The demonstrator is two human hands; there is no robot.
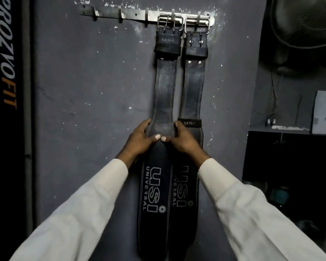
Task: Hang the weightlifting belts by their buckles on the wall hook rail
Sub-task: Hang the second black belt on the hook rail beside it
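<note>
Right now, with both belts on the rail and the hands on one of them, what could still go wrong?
1. The left hand and right hand both grip the left belt low down; a push upward could lift its buckle off the hook rail.
2. The left belt's wide part overlaps the right belt, so shifting it sideways may drag that one and loosen its hold.

The person wore a long-sleeved, off-white shirt. The left sleeve (79, 213) and the right sleeve (252, 213) were plain, loose and softly creased, each ending at the wrist. The left hand (139, 139) and the right hand (184, 139) were bare, with short thumbnails.
</note>
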